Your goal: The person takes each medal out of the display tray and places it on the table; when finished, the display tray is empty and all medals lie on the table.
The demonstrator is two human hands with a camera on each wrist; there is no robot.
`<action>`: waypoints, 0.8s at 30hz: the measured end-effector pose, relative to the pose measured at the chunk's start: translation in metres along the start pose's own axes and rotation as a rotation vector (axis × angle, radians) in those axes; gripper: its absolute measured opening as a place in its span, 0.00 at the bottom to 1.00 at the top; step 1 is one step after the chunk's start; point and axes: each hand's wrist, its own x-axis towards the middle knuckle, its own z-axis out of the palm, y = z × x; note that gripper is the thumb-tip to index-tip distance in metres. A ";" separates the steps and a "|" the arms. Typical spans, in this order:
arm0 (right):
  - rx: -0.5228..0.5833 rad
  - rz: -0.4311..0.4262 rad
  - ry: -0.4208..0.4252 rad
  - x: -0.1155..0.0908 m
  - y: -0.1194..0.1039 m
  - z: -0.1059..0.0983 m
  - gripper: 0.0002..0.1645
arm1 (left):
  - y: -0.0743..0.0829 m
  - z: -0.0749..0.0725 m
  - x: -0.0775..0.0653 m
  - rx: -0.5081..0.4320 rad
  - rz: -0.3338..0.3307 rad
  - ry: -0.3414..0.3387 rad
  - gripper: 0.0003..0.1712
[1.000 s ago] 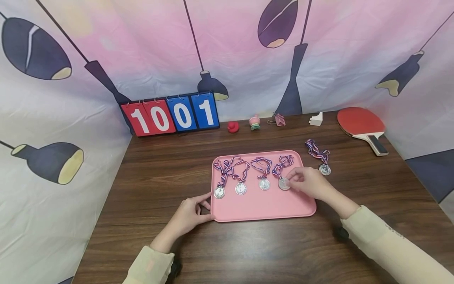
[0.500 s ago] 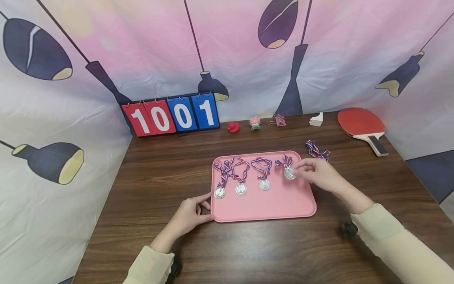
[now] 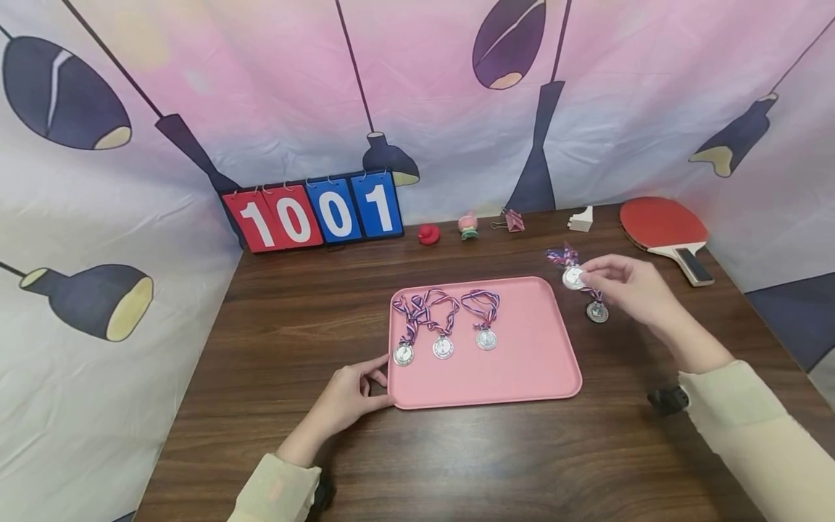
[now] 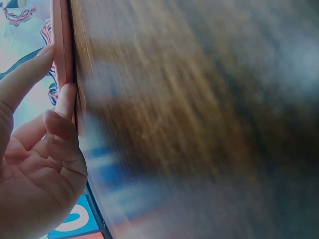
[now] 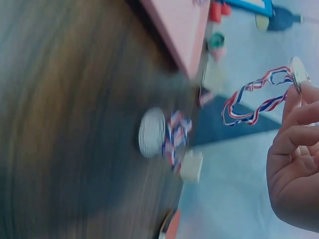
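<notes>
A medal [image 3: 572, 278] is pinched by its disc in the fingers of the right hand [image 3: 636, 288], raised above the table [image 3: 287, 304] past the right edge of a pink tray [image 3: 489, 380]. Near it, another medal [image 3: 596, 312] lies on the table. On the tray, 3 ribboned medals [image 3: 443, 346] lie side by side. The left hand [image 3: 344, 397] rests its thumb and a fingertip, spread apart, against the tray's left edge. Farther back are a scoreboard [image 3: 313, 214], 4 small objects [image 3: 429, 234] and a paddle [image 3: 665, 225].

Bright, even light fills the head view, with pale glare on the table [image 3: 457, 457]; the 2 wrist views are dimmer, the table blurred in each.
</notes>
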 end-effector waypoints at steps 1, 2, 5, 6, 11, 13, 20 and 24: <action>0.001 0.002 0.017 0.001 0.002 -0.005 0.22 | 0.000 0.000 0.000 -0.003 -0.001 0.000 0.38; 0.001 0.006 0.031 0.002 0.004 -0.011 0.22 | 0.000 0.000 -0.001 -0.007 -0.002 -0.001 0.38; 0.001 0.014 0.061 0.003 0.011 -0.027 0.23 | 0.000 0.000 -0.001 -0.012 0.000 -0.001 0.38; -0.001 0.018 0.069 0.003 0.014 -0.032 0.23 | 0.000 0.000 -0.001 -0.011 0.001 0.000 0.38; 0.001 0.075 0.086 0.004 0.032 -0.056 0.25 | 0.001 0.001 0.000 0.002 -0.001 0.000 0.38; 0.011 0.113 0.070 0.005 0.042 -0.064 0.24 | 0.001 0.001 0.000 0.007 0.000 -0.002 0.38; 0.013 0.213 0.022 0.008 0.069 -0.081 0.12 | 0.002 0.000 0.000 0.012 0.001 -0.003 0.38; 0.008 0.224 0.021 0.009 0.079 -0.077 0.07 | 0.001 0.000 0.000 0.015 -0.002 -0.003 0.38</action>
